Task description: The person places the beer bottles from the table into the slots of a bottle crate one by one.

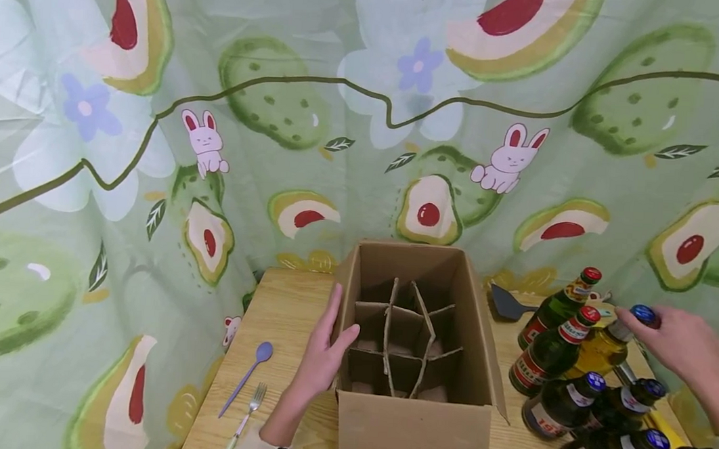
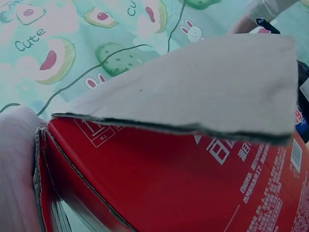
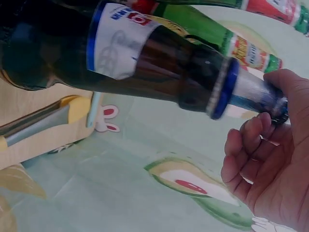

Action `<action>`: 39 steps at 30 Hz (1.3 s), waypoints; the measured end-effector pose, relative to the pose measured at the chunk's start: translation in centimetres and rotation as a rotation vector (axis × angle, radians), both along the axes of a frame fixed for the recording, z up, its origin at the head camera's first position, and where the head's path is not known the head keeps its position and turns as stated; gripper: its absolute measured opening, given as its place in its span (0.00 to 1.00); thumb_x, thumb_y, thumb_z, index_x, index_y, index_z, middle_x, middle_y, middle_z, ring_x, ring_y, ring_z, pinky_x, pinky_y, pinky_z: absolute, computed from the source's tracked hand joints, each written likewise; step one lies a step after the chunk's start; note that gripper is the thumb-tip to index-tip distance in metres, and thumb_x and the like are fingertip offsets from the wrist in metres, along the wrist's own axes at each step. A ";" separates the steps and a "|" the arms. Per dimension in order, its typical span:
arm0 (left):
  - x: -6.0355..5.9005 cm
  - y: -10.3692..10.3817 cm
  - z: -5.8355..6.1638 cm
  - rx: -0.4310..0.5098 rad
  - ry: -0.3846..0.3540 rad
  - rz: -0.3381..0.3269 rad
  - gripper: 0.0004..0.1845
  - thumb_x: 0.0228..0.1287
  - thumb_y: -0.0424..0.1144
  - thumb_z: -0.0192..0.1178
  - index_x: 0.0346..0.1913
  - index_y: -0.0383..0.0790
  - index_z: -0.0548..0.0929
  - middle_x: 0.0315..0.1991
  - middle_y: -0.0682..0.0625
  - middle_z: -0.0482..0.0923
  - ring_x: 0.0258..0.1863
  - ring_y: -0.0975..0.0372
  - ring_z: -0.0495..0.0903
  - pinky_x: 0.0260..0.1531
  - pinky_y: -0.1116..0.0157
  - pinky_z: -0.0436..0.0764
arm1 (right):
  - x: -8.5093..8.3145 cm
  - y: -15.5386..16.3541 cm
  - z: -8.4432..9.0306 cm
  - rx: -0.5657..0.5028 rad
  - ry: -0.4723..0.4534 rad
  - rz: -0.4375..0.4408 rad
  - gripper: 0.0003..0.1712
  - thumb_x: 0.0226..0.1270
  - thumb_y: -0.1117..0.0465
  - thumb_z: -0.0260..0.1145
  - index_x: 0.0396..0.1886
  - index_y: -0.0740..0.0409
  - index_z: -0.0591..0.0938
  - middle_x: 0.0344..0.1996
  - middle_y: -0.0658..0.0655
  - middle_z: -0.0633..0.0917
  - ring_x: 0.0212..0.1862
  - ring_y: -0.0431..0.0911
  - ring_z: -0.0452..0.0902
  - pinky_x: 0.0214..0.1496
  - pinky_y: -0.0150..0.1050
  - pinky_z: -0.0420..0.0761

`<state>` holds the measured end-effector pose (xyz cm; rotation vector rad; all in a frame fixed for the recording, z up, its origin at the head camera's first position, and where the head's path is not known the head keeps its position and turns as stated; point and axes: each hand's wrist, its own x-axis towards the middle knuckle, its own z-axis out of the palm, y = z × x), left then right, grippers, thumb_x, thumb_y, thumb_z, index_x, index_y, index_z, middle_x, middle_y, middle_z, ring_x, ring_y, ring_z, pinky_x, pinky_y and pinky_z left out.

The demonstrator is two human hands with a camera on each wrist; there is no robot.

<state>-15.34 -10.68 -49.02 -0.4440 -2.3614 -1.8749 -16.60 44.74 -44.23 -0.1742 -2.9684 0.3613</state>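
An open cardboard box [image 1: 413, 417] with cardboard dividers inside stands in the middle of the wooden table [image 1: 288, 309]. My left hand [image 1: 322, 358] rests flat against the box's left wall, fingers straight and thumb at the rim. In the left wrist view the palm [image 2: 17, 169] lies on the box's red printed outside [image 2: 193, 183] under a grey flap. At the far right, my right hand [image 1: 685, 347] holds the top of a blue-capped bottle [image 1: 643, 314]. In the right wrist view the fingers [image 3: 246, 140] curl round the cap end of this brown bottle [image 3: 145, 58].
Right of the box stand two green bottles with red caps [image 1: 553, 309] and several brown bottles with blue caps [image 1: 564, 401]. A black spatula [image 1: 508, 303] lies behind them, a yellow-handled tool [image 1: 668, 434] at the right edge. A purple spoon [image 1: 248, 374] and a fork [image 1: 242, 422] lie left.
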 end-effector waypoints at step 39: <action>4.5 1.5 -0.6 -0.003 -0.034 0.106 0.31 0.88 0.41 0.40 0.84 0.35 0.49 0.85 0.42 0.45 0.83 0.50 0.44 0.73 0.79 0.44 | -0.5 -0.9 -2.8 -0.153 0.101 -0.136 0.35 0.80 0.39 0.51 0.16 0.56 0.63 0.11 0.51 0.64 0.14 0.47 0.59 0.19 0.38 0.60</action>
